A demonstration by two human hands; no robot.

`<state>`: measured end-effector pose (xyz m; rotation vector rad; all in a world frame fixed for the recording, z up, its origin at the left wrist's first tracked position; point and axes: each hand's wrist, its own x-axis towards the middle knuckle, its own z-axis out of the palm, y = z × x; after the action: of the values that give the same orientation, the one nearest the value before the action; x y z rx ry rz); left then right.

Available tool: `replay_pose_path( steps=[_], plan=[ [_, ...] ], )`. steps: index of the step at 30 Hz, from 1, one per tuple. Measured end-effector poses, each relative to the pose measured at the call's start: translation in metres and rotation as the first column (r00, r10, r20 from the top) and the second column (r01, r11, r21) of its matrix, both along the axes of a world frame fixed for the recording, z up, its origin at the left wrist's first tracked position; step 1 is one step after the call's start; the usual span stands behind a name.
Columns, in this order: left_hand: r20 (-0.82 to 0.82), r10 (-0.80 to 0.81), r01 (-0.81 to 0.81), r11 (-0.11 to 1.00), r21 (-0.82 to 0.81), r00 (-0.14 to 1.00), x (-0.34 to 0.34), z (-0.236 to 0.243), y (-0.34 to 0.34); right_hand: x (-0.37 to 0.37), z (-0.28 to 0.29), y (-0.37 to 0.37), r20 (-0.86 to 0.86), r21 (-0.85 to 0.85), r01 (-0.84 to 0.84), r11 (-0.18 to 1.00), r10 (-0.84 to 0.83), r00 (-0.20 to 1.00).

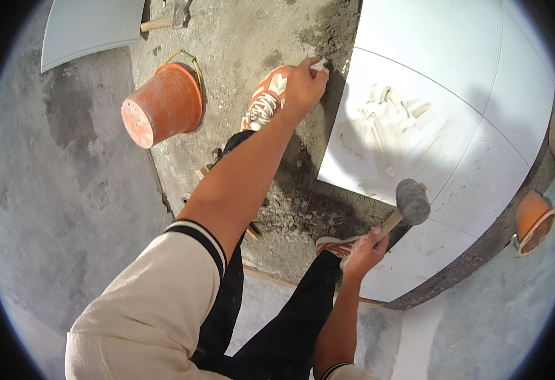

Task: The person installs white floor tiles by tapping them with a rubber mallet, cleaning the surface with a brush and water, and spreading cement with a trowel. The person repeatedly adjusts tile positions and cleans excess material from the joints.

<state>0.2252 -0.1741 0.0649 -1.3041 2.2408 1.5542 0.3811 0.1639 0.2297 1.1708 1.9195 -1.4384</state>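
My left hand (306, 85) reaches far forward over my shoe, its fingers pinched on a small whitish lump (319, 65) at the edge of the bare ground; its kind is unclear. Nearer my body, my right hand (366, 252) is wrapped round the wooden handle of a rubber mallet (413, 201). The mallet's dark grey head hangs over the near part of the white floor tiles (429, 82). Across one tile runs a smeared patch of wet, beige-grey mud (391, 117). Whether the mallet head touches the tile, I cannot tell.
An orange bucket (166, 104) lies tipped on the left, and another orange bucket (534, 221) is at the far right. A hammer (170, 19) and a loose white tile (94, 28) are at the upper left. Loose mortar (302, 218) borders the tiles.
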Motion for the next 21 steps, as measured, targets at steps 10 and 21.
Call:
replay_pose_path(
  steps=[10,21],
  plan=[
    [0.484,0.031,-0.086,0.992,0.091,0.874,0.215,0.047,0.101,0.069,0.020,-0.007,-0.030,0.017,-0.162,0.987,0.163,0.986],
    [0.325,-0.118,-0.173,0.653,0.738,0.938,0.143,0.250,0.086,0.001,0.095,-0.106,-0.233,0.073,-0.773,0.631,0.764,0.602]
  ],
)
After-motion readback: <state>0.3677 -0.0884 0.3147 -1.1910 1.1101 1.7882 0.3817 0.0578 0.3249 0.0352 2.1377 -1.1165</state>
